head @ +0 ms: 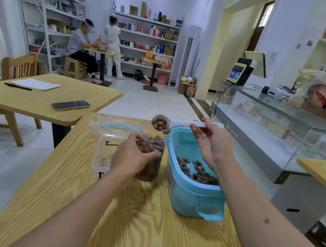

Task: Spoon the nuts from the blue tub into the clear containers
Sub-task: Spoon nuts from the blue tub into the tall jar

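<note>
Left hand (133, 158) hides jar's (152, 142) near side, clear box (103, 153) partly covered, spoon (178, 124) blurred

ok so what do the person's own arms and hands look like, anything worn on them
Both forearms are bare: no sleeves, watch, bracelets or gloves show. The left hand and right hand carry no visible rings on the fingers. The right forearm has a small dark spot.

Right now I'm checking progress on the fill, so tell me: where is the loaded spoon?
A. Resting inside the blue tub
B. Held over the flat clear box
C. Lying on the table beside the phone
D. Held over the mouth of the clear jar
D: the right hand holds the spoon, heaped with nuts, above the clear jar that the left hand grips.
</note>
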